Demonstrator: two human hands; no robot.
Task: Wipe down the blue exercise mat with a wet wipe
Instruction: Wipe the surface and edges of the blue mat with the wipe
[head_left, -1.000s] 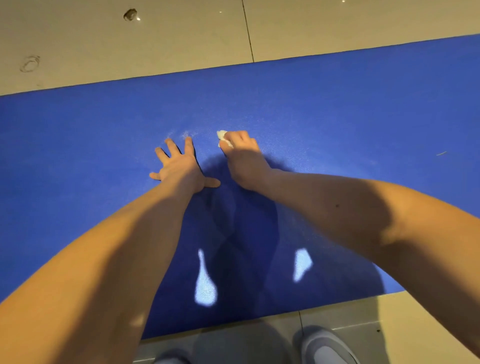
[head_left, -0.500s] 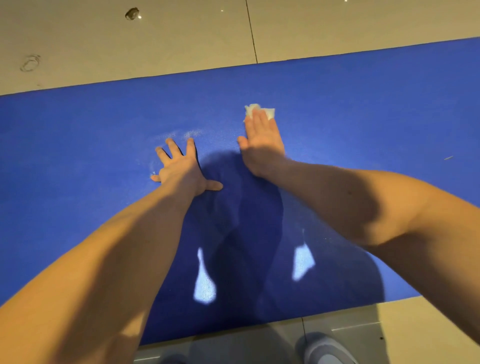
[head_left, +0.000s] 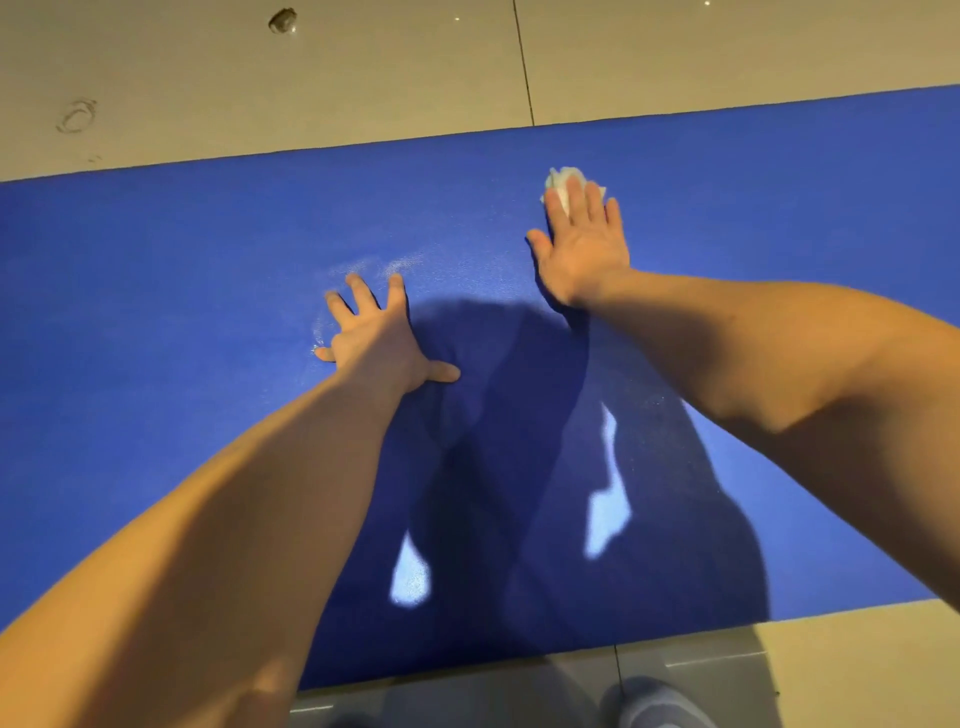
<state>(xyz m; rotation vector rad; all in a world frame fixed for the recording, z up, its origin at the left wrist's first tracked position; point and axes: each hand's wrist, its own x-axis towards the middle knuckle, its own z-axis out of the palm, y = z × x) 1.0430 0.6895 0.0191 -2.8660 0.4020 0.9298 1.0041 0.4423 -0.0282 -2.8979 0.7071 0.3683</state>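
Blue exercise mat (head_left: 208, 322): spread flat on the floor from 9 to 3 o'clock, far edge toward 12, near edge toward 6. Wet wipe (head_left: 563, 179): white, crumpled, at about 1 o'clock on the mat, close to the far edge, peeking out beyond the fingertips. Pinned there under the right hand (head_left: 582, 249), with no curl and no pinch, just a flat palm and straight fingers pressing down. Left hand (head_left: 379, 338) at about 11 o'clock of the mat's middle, splayed wide, palm down on bare mat, holding nothing, seemingly a brace. Pale streaks (head_left: 395, 265) just past its fingertips; damp or residue, cannot tell.

Likely a pass aimed at the far edge. For a good one:
- Press evenly through palm and fingers, lest the wipe bunch or slip out.
- Run right to the edge, then overlap the next lane toward 3 o'clock.
- Lean on the bracing hand against creep over smooth tile.
- Go back over the streaks.

Further out: beige floor tiles (head_left: 363, 67) at 12, a dark spot (head_left: 282, 21) at 11, a grey shoe (head_left: 660, 704) at 5.
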